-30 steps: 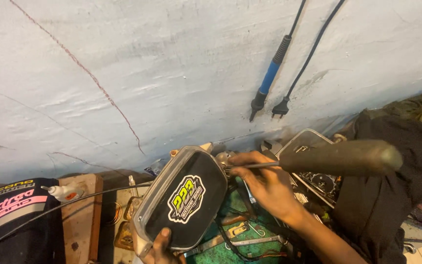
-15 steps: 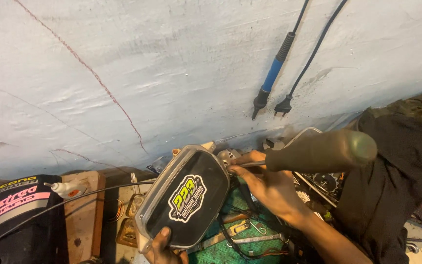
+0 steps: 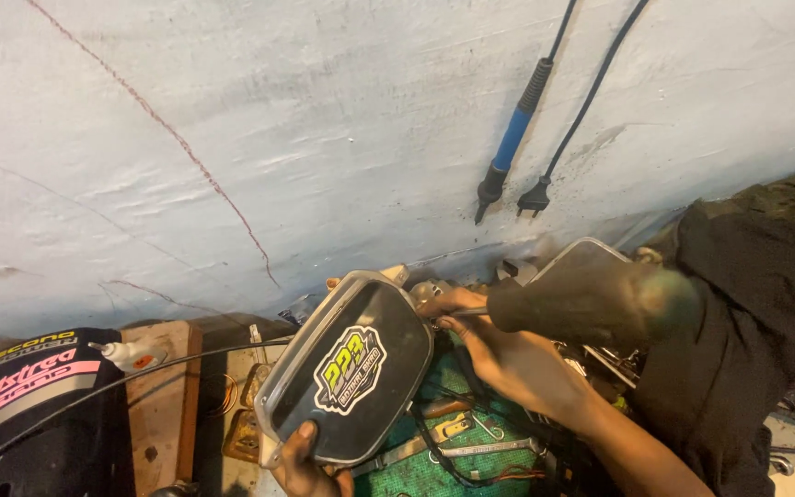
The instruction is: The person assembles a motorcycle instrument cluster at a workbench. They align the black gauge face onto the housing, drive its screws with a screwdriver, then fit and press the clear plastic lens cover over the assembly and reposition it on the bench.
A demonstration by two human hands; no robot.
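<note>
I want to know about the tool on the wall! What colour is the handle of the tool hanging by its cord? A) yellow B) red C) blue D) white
C: the soldering iron hanging by its black cord against the pale wall has a blue grip, next to a dangling black plug.

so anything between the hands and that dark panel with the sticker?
Nothing visible. The left hand already grips the panel at its bottom edge, and the right hand holds a screwdriver with its tip at the panel's upper right edge.
</note>
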